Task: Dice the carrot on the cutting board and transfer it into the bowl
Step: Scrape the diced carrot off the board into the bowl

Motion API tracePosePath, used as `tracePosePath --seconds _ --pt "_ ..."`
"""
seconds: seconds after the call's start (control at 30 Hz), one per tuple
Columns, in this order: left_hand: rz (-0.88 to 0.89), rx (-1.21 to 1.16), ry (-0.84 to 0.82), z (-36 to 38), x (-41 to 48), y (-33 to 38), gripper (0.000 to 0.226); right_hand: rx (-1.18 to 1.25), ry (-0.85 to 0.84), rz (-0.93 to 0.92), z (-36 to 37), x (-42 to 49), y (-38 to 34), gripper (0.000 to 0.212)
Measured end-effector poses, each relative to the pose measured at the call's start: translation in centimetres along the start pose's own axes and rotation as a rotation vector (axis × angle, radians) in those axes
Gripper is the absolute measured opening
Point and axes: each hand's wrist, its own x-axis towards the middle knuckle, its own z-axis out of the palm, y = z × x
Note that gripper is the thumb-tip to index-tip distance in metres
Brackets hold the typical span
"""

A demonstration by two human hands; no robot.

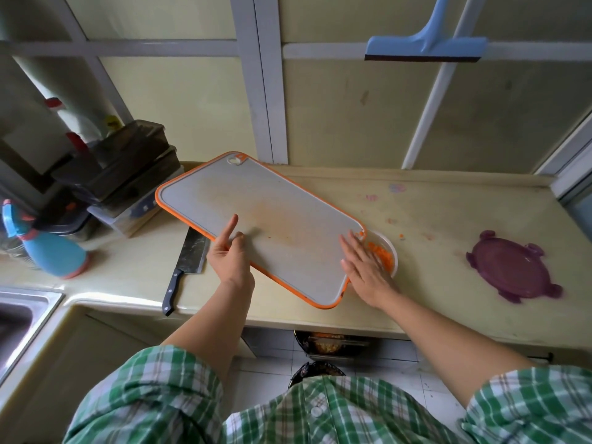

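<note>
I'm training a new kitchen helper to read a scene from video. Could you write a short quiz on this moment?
1. True or false: the knife is in the right hand.
2. Where is most of the diced carrot? A) on the cutting board B) in the bowl C) on the purple lid
3. Fill in the colour: the left hand holds the cutting board by its ____ rim.

Key
1. False: it lies on the counter, left of the cutting board.
2. B
3. orange
</note>
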Motion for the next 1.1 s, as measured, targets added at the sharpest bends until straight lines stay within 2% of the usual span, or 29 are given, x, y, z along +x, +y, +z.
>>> tracePosePath --seconds 0.07,0.1,0.13,0.2,0.27,0.37,0.47,0.63,0.73,0.83,0.87,0.97,1.0,1.1 --pt "-0.006 -0.002 0.002 0.2 0.0 0.0 0.035 -0.008 -0.023 -0.117 0.2 -0.2 -0.3 0.078" --pt "-0.013 -0.003 0.001 0.2 0.0 -0.1 0.034 -0.019 -0.015 -0.11 0.4 -0.1 -0.4 0.084" --pt "-0.017 -0.006 -0.002 0.2 -0.2 0.0 0.034 -0.023 0.005 -0.057 0.6 -0.1 -0.3 0.083" --pt "-0.012 0.004 -0.011 0.0 -0.1 -0.2 0.033 -0.022 0.034 0.138 0.7 0.1 0.1 0.064" --pt "0.012 0.006 -0.035 -0.3 0.1 -0.3 0.035 -0.028 0.032 0.257 0.4 0.3 0.5 0.055" --pt "0.021 0.023 -0.046 -0.6 0.4 -0.4 0.036 0.0 0.038 0.194 0.0 1.5 0.1 0.054" --pt "0.004 0.026 -0.042 -0.7 0.1 -0.3 0.034 -0.089 0.007 0.169 0.5 2.6 -0.4 0.055" --pt "-0.008 0.026 -0.022 -1.1 0.1 0.0 0.032 -0.149 0.047 0.475 0.9 1.9 0.9 0.058" --pt "-0.005 0.024 -0.008 -1.4 0.3 0.2 0.034 -0.1 0.088 0.341 0.5 1.9 0.7 0.056" --pt "-0.01 0.017 0.011 -1.4 0.3 0.3 0.035 -0.046 0.014 0.2 0.8 2.5 -0.5 0.054" --pt "-0.014 0.014 0.016 -1.3 0.2 0.3 0.035 -0.063 0.013 0.222 1.1 2.7 -0.5 0.055" --pt "-0.014 0.005 0.021 -1.3 0.1 0.5 0.035 -0.062 0.083 0.473 1.0 2.4 -0.1 0.059" --pt "-0.014 0.006 0.022 -1.4 0.1 0.5 0.035 -0.042 0.092 0.467 0.9 2.2 0.0 0.059" --pt "-0.022 0.013 0.021 -1.4 0.4 0.5 0.033 -0.023 0.021 0.186 0.8 1.9 -0.2 0.055"
